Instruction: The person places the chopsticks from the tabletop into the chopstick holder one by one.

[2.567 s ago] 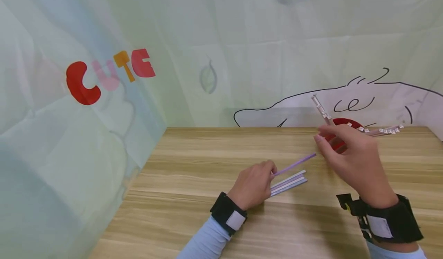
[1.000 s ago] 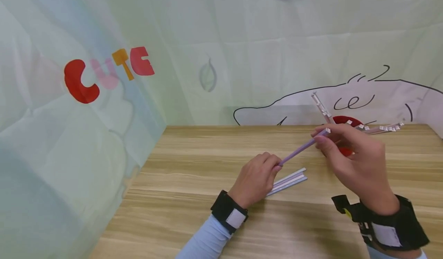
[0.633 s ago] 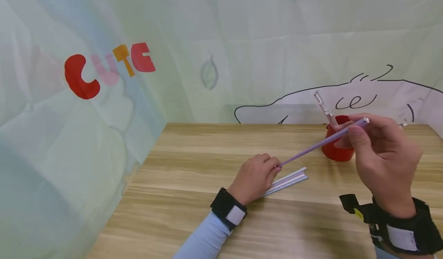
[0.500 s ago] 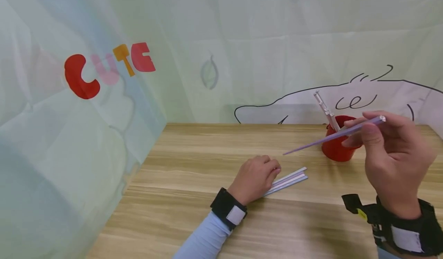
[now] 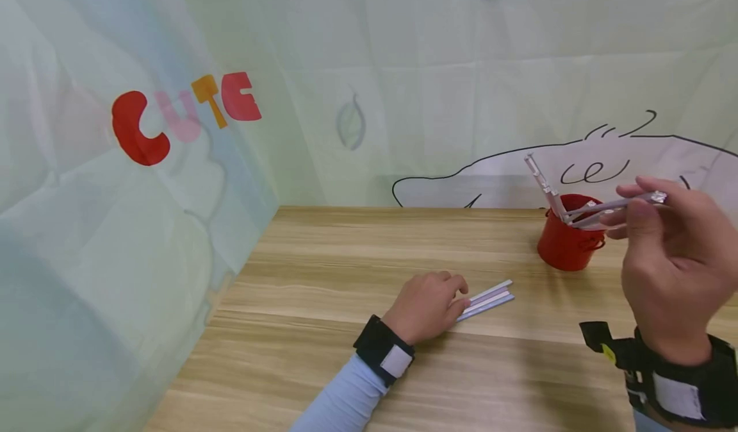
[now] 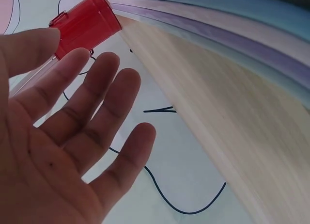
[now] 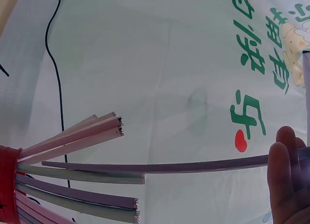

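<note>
My right hand (image 5: 680, 259) pinches a thin purple stick (image 7: 208, 167) between thumb and fingers, to the right of a small red bucket (image 5: 565, 246). In the head view the stick's far end is over the bucket's mouth, among the pale sticks (image 5: 541, 179) standing there; whether it is inside, I cannot tell. My left hand (image 5: 429, 307) is low over the table beside several flat white, lilac and blue sticks (image 5: 490, 300), partly covering them. Its fingers (image 6: 128, 93) are spread and relaxed in the left wrist view, holding nothing.
A wood-grain table (image 5: 346, 240) lies beneath, with its far edge against a printed cloth backdrop (image 5: 403, 99). Sticks in the bucket lean out to the left and right above its rim. The bucket's handle (image 5: 594, 243) hangs on its right side.
The purple stick has passed from my left hand to my right, which has carried it rightward to the bucket. My left hand has let go and its fingers have loosened beside the remaining sticks.
</note>
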Demonstrator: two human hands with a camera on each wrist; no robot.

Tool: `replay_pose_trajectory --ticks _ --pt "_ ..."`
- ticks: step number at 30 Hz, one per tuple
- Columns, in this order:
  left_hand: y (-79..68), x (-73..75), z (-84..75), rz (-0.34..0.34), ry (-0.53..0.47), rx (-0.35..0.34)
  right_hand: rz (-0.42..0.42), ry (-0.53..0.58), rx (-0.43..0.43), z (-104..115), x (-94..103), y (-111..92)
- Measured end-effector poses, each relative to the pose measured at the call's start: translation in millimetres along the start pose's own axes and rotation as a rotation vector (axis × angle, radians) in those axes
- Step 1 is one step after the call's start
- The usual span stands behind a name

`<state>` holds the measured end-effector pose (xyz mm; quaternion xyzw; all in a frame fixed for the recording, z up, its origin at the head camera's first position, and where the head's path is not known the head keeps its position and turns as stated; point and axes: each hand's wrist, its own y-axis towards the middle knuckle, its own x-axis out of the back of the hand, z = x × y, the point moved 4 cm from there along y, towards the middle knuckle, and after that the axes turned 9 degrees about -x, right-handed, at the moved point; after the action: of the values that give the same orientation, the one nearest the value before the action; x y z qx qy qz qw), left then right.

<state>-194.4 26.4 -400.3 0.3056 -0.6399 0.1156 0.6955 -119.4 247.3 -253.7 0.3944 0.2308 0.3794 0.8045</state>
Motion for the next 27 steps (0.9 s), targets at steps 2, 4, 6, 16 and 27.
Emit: replay_pose_trajectory --ticks 2,4,6,16,27 --pt "0.0 -0.2 -0.4 0.005 -0.005 0.004 0.000 -0.037 0.017 -1.2 -1.1 0.6" --pt "-0.1 -1.0 -0.6 0.019 -0.008 0.008 0.010 -0.091 0.026 -2.9 -2.5 1.2" --pt "-0.4 -1.7 -1.0 0.036 -0.010 0.013 0.026 -0.141 0.034 -5.7 -3.8 1.1" --pt "-1.6 -3.7 -1.5 0.080 -0.019 0.019 0.103 -0.350 -0.139 -33.5 -4.3 -2.8" --pt "-4.4 -10.6 -0.1 0.164 -0.017 0.064 0.114 -0.533 -0.285 -42.6 -0.5 -3.9"
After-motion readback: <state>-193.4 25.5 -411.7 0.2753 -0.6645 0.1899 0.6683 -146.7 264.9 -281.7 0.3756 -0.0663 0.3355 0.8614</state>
